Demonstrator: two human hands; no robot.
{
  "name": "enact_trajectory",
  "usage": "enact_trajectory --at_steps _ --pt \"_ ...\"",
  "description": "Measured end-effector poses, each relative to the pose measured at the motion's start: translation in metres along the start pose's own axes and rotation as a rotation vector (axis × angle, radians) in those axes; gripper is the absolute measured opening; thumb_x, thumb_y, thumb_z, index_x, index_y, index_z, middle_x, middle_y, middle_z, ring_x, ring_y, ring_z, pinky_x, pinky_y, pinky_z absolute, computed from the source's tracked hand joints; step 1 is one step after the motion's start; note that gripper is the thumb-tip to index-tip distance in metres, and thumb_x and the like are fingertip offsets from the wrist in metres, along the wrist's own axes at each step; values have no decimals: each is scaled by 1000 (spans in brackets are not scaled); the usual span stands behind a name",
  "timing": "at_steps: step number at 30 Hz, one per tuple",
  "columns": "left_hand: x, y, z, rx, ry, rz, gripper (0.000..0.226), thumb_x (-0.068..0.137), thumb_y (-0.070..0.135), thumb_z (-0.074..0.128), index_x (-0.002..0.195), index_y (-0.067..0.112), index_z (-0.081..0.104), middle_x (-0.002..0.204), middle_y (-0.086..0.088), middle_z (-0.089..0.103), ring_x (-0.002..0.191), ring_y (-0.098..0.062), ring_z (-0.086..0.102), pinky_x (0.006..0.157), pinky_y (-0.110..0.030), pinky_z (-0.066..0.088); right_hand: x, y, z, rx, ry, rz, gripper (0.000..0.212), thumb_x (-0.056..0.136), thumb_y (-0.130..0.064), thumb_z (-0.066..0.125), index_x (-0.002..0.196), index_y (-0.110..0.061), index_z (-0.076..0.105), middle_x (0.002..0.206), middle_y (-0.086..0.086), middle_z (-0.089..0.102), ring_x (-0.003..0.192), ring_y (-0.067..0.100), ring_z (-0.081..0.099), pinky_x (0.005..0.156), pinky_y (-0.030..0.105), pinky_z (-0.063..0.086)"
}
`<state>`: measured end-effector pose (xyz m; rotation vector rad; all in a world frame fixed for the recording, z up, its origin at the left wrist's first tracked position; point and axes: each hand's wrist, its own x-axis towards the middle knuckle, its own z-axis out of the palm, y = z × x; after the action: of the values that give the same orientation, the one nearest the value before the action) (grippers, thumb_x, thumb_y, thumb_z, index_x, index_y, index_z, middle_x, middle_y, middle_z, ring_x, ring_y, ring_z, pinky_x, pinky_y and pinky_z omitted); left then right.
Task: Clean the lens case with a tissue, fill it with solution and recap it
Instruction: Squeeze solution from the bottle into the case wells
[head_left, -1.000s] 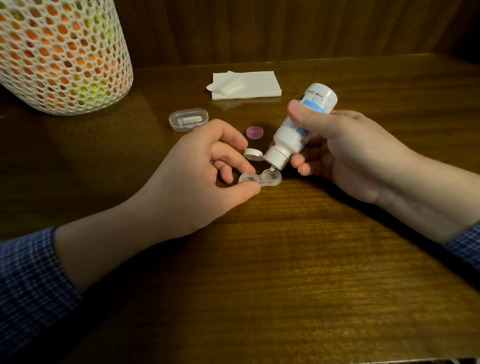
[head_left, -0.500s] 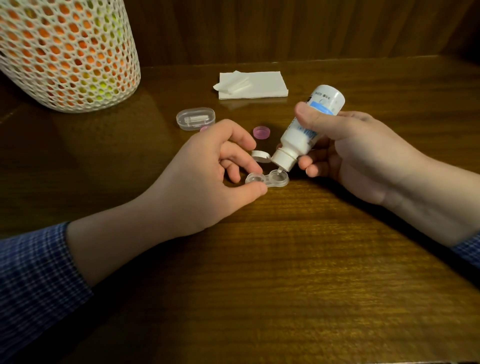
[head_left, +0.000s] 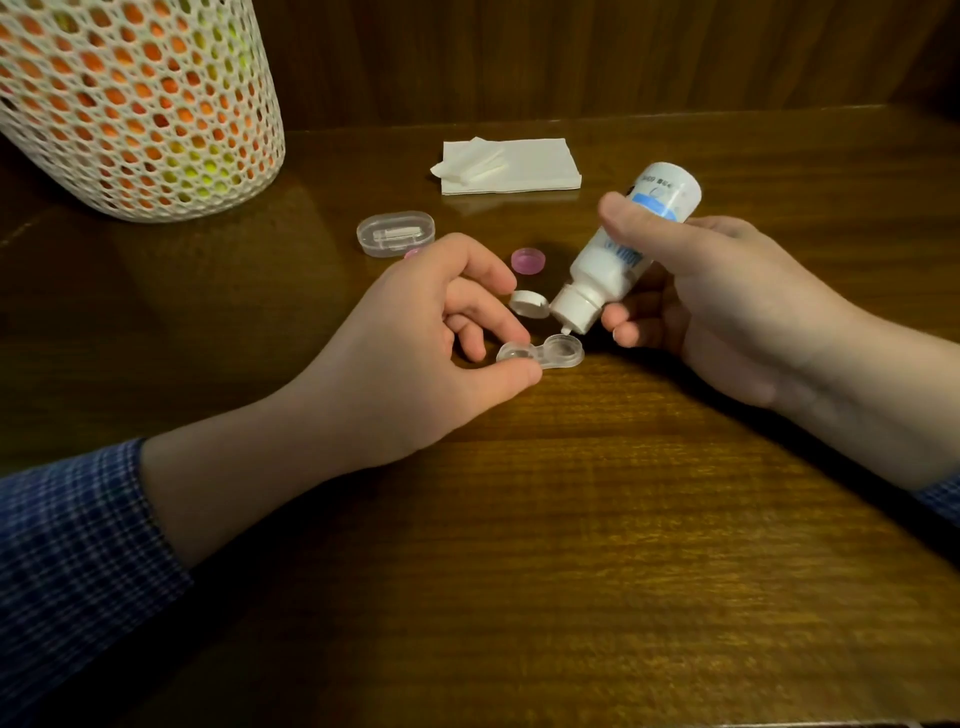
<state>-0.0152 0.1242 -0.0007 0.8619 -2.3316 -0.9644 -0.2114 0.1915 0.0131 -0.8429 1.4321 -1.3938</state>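
A clear two-well lens case (head_left: 551, 354) lies uncapped on the wooden table. My left hand (head_left: 415, 343) pinches its left well between thumb and fingers. My right hand (head_left: 711, 301) grips a white solution bottle (head_left: 618, 254) with a blue label, tipped nozzle-down; the nozzle tip hangs just above the right well. The bottle's white flip cap (head_left: 529, 303) hangs open beside the nozzle. A pink lens-case cap (head_left: 528, 260) lies on the table behind the case. A folded white tissue (head_left: 511, 165) lies farther back.
A white mesh basket (head_left: 130, 104) with orange and yellow contents stands at the back left. A small clear plastic box (head_left: 396, 233) lies behind my left hand, something pink just showing at its front edge. A wooden wall closes off the back.
The bottle's nozzle has stayed over the right well of the case while the view shifted slightly. Both hands keep the same hold.
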Motion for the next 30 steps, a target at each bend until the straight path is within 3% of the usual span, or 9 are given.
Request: enact_trajectory --at_steps 20,23,27,30 --pt "0 0 0 0 -10 -3 52 74 23 88 117 20 60 95 10 76 73 -7 66 63 -16 52 -1 1 1 -16 -23 -10 30 91 -41 71 100 -13 65 73 6 75 55 12 64 50 22 55" --pt "-1 0 -1 10 -14 -1 53 74 24 89 118 21 59 96 10 75 75 -8 66 64 -17 52 1 -1 0 10 6 5 32 93 -42 70 96 -11 65 67 6 72 52 11 63 46 21 52" --pt "-3 1 0 46 -35 19 59 73 31 88 122 23 57 97 11 72 81 -9 66 66 -16 51 3 -4 -3 119 50 72 36 92 -43 70 106 -12 60 75 7 70 51 12 60 44 21 49" --pt "-5 1 -1 76 -43 23 65 70 38 87 124 26 54 96 12 70 84 -8 66 68 -17 53 4 -6 -7 180 60 95 34 93 -41 70 108 -13 59 69 5 68 49 11 58 43 20 48"
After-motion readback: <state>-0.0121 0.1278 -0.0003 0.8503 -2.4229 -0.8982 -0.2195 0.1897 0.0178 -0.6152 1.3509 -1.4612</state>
